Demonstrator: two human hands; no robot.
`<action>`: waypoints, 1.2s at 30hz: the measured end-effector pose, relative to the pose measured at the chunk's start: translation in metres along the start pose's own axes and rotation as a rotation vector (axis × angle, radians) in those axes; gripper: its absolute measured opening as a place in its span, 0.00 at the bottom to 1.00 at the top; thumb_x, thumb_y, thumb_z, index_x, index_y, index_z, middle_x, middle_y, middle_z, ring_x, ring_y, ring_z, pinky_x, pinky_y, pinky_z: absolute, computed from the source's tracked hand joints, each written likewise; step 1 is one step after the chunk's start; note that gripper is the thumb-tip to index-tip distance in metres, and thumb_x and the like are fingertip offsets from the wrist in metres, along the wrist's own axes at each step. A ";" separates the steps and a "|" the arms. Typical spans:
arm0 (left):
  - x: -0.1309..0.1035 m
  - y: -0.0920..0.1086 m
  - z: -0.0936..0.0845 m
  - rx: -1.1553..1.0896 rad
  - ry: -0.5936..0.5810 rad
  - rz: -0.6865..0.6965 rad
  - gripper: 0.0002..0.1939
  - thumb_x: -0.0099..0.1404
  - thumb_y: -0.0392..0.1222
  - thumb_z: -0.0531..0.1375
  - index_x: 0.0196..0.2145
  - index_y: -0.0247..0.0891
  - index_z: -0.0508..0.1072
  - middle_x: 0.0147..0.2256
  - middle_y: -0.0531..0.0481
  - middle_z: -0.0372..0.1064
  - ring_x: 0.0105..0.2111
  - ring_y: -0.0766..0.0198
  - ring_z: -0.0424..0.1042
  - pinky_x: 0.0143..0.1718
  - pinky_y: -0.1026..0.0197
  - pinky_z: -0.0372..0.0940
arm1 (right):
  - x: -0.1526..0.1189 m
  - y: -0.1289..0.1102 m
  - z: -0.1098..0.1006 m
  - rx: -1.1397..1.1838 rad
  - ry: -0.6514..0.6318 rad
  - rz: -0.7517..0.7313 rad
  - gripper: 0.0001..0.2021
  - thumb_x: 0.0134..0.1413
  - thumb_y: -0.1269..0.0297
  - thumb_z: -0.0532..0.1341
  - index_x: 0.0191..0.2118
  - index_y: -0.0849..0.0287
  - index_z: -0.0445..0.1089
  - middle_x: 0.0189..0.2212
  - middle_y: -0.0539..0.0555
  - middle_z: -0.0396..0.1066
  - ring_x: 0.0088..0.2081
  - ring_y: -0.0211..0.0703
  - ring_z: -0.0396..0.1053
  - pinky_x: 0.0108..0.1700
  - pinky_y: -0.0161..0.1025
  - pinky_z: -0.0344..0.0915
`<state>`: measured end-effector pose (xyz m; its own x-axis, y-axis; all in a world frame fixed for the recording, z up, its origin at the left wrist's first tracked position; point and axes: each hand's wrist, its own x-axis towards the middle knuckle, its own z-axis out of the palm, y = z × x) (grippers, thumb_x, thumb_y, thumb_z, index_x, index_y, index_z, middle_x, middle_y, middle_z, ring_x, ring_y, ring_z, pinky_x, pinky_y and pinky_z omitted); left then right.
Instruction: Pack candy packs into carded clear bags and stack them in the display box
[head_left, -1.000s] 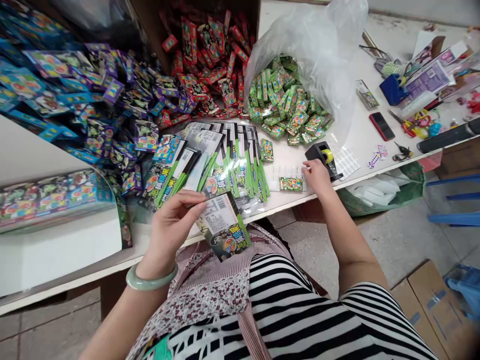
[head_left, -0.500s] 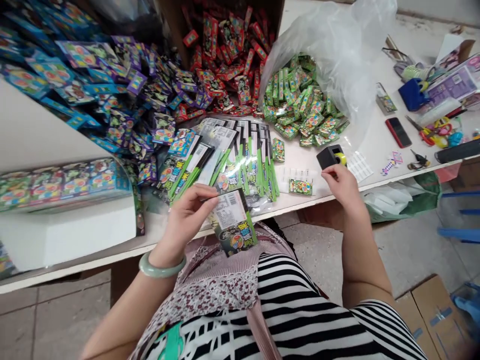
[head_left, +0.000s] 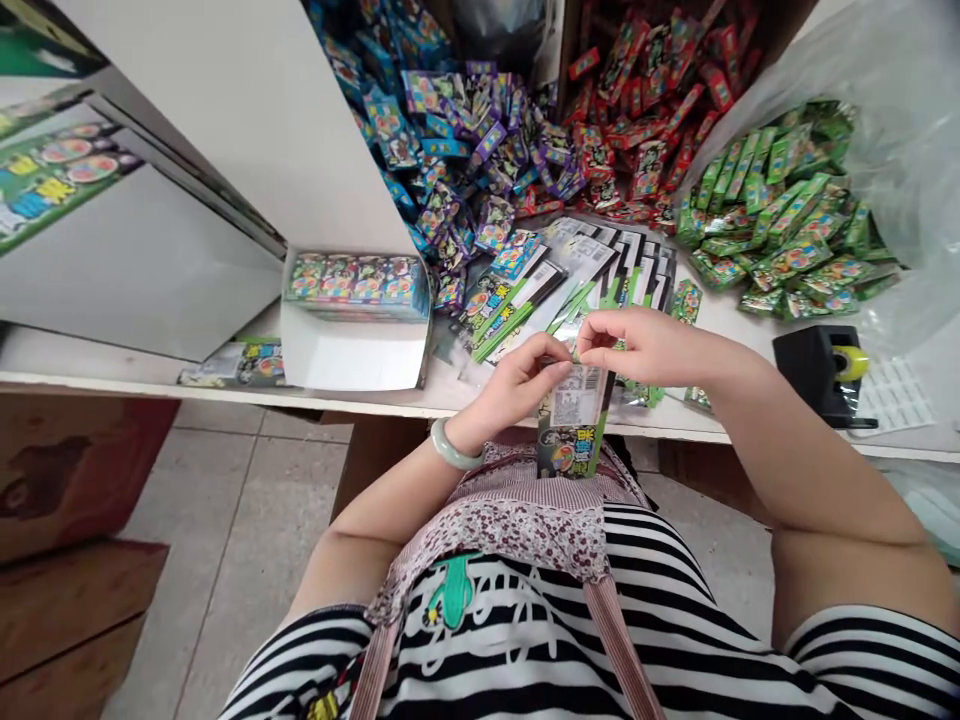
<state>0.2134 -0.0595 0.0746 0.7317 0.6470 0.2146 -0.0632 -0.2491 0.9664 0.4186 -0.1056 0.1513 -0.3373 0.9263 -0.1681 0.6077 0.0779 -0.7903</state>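
Note:
My left hand (head_left: 519, 385), with a pale green bangle at the wrist, pinches the top edge of a black and green printed packet (head_left: 571, 440). The packet hangs over the front edge of the table. My right hand (head_left: 626, 345) is at the same top edge, its thumb and forefinger closed together beside the left fingertips. What it holds, if anything, is too small to make out. Behind my hands lies a fanned pile of similar packets (head_left: 517, 300) with a small blue box (head_left: 517, 254) on it.
Blue and purple small boxes (head_left: 480, 150), red ones (head_left: 645, 130) and green ones in a clear bag (head_left: 780, 210) are heaped behind. An open white display box (head_left: 352, 355) stands at the left. A black tape dispenser (head_left: 814, 370) and a label sheet (head_left: 896, 395) lie right.
My right hand has left the tape dispenser and come over to the packet's top edge beside my left hand. The view has swung left.

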 end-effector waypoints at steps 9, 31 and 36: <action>0.006 -0.009 0.003 0.009 0.048 0.023 0.16 0.67 0.54 0.63 0.36 0.37 0.69 0.33 0.53 0.68 0.33 0.68 0.67 0.37 0.63 0.63 | 0.014 0.004 -0.002 -0.083 -0.083 0.028 0.05 0.57 0.65 0.58 0.34 0.57 0.69 0.29 0.49 0.70 0.31 0.41 0.65 0.34 0.38 0.54; 0.006 -0.019 -0.054 -0.132 0.723 -0.149 0.12 0.55 0.45 0.69 0.34 0.37 0.75 0.31 0.53 0.74 0.29 0.70 0.70 0.31 0.68 0.66 | -0.052 0.153 -0.038 -0.122 0.707 0.520 0.11 0.58 0.68 0.62 0.47 0.58 0.74 0.41 0.58 0.77 0.44 0.54 0.74 0.52 0.53 0.68; 0.021 -0.039 -0.062 -0.404 0.935 -0.173 0.18 0.45 0.39 0.71 0.36 0.35 0.74 0.33 0.53 0.74 0.33 0.70 0.71 0.34 0.68 0.68 | -0.062 0.199 -0.045 -0.226 0.595 0.582 0.33 0.47 0.66 0.72 0.60 0.59 0.68 0.57 0.63 0.70 0.55 0.59 0.68 0.59 0.53 0.63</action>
<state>0.1891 0.0085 0.0506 -0.0572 0.9956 -0.0744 -0.3566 0.0492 0.9329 0.5929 -0.1304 0.0309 0.4667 0.8758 -0.1232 0.7168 -0.4561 -0.5274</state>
